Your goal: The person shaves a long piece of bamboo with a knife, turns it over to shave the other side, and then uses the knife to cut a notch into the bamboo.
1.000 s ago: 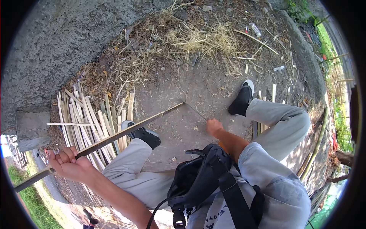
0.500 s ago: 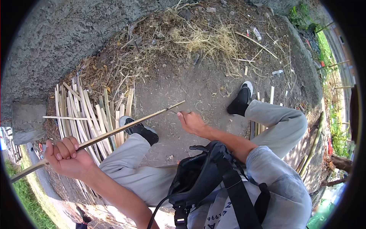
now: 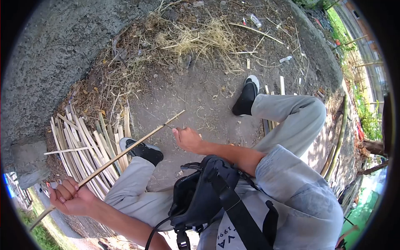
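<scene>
A long, thin bamboo strip [image 3: 127, 151] slants across the view, its far end above the bare ground. My left hand [image 3: 71, 196] is wrapped round its lower part, with the tail of the strip sticking out behind the fist. In my right hand [image 3: 189, 139], closed fingers grip a small knife, of which only a thin dark blade [image 3: 167, 125] shows. The blade meets the strip close to its far end. My right fist hides the handle.
Many split strips [image 3: 79, 141] lie piled beside my left shoe [image 3: 146, 153]. Dry shavings [image 3: 196, 39] cover the ground ahead. A rough grey wall [image 3: 46, 54] rises at left. A black bag [image 3: 200, 187] hangs at my waist. Poles [image 3: 339, 133] lie at right.
The view has turned slightly, shifting most things left. Both hands keep their grip, and the blade is still at the strip near its far end.
</scene>
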### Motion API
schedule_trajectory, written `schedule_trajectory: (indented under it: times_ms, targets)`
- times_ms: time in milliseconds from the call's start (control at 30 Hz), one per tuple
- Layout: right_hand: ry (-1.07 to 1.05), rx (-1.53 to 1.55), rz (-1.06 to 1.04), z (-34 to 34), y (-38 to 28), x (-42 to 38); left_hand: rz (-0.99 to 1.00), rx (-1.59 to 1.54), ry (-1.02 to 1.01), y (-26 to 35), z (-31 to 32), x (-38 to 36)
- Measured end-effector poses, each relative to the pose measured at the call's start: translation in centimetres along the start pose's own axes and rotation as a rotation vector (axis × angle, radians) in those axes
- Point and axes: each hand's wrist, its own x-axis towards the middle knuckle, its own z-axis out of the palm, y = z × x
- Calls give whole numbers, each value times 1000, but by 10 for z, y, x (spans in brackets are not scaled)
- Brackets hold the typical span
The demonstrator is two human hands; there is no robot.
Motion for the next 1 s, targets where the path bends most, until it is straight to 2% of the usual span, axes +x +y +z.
schedule_trajectory:
  times_ms: [67,167,300,367,400,433,567,667,767,867,933,967,1000]
  targets:
    - [18,-11,131,21,38,10,18,32,1,0,0,2]
    - [-53,3,165,18,69,21,34,30,13,-4,1,6]
    - [-90,104,84,11,31,13,37,55,7,-5,-5,10]
    - [-59,122,29,-4,3,-1,-10,38,-83,-3,-20,22]
    - [-54,110,59,-1,11,0,-34,34,-124,-3,-24,26]
    - [-48,95,85,8,27,3,-2,44,-53,-5,-15,20]
    - [-71,-37,118,12,83,23,16,64,-48,-8,-12,22]
    - [-193,-8,169,-14,52,24,27,71,-31,-8,-8,19]
    - [-129,7,-63,-10,13,8,24,69,-9,-11,-5,23]
    - [-91,112,-36,5,4,5,30,79,5,-11,-15,29]
    - [13,33,-17,25,44,12,55,104,49,-14,-9,27]
    - [-3,4,54,31,74,16,11,87,-84,-10,-24,35]
    - [-11,-37,130,20,89,20,13,64,-88,-9,-19,32]
